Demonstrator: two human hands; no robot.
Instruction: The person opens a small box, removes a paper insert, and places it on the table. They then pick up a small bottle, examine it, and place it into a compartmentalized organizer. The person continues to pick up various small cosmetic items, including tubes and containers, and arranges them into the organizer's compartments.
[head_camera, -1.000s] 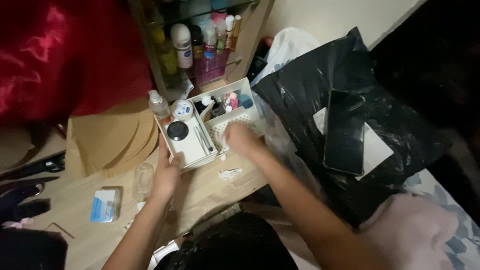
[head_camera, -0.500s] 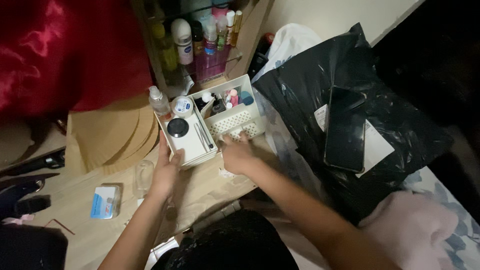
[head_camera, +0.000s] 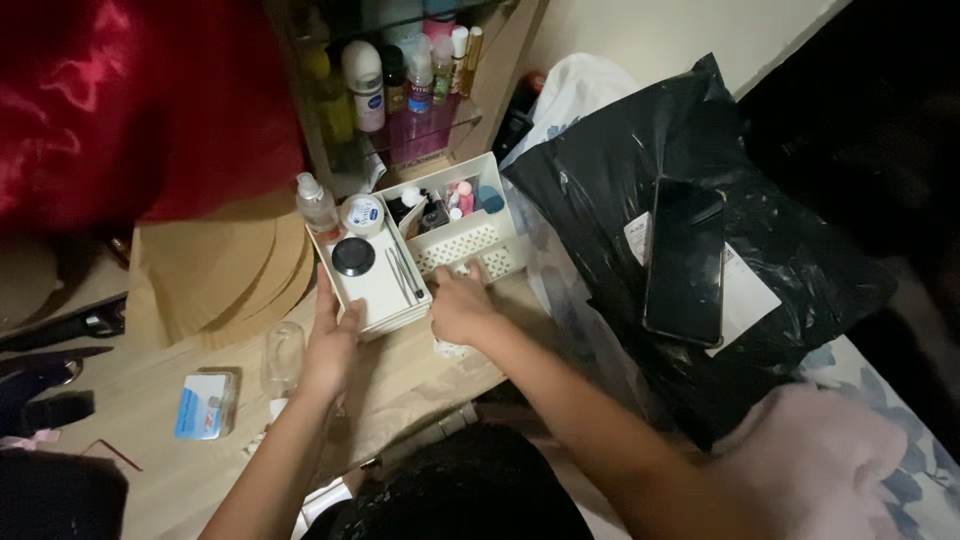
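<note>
The white tray (head_camera: 375, 285) sits near the back of the wooden bench (head_camera: 400, 375), hemmed in: a shelf (head_camera: 400, 90) of bottles stands just behind it, a black bag (head_camera: 620, 200) with a phone (head_camera: 686, 262) lying on top crowds its right side, and a tan paper stack (head_camera: 220, 270) lies to its left. Open bench surface shows only in front of the tray, toward the person, where a clear glass (head_camera: 284, 358) and a small blue-and-white box (head_camera: 203, 405) lie to the left. The left hand (head_camera: 330, 345) has its grip closed on the tray's near left corner, thumb over the rim. The right hand (head_camera: 458, 305) rests against the front wall of the tray's latticed right half, fingers curled; whether its grip holds anything I cannot tell. The tray is divided into compartments: the left one carries a black round lid (head_camera: 353, 256), a white jar (head_camera: 362, 214), a spray bottle (head_camera: 317, 205) and tweezers (head_camera: 404, 272); the back right holds small pink and blue items (head_camera: 470, 197).
</note>
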